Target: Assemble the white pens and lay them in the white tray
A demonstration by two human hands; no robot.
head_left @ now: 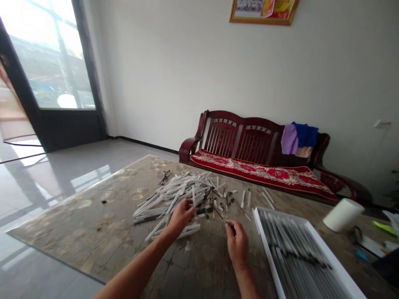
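A heap of white pen barrels (174, 192) lies on the brown patterned table (102, 224), with small dark pen parts (218, 203) scattered to its right. My left hand (181, 216) reaches into the near edge of the heap, fingers curled around a white barrel. My right hand (237, 241) hovers over the table nearer to me, its fingertips pinched on a small dark part. A white tray (264, 249) filled with several assembled pens sits just right of my right hand.
A pair of glasses (164, 177) lies beyond the heap. A white paper roll (343, 214) and some small items sit at the far right. A dark wooden bench (249, 141) with a red cushion stands behind the table; a glass door is at left.
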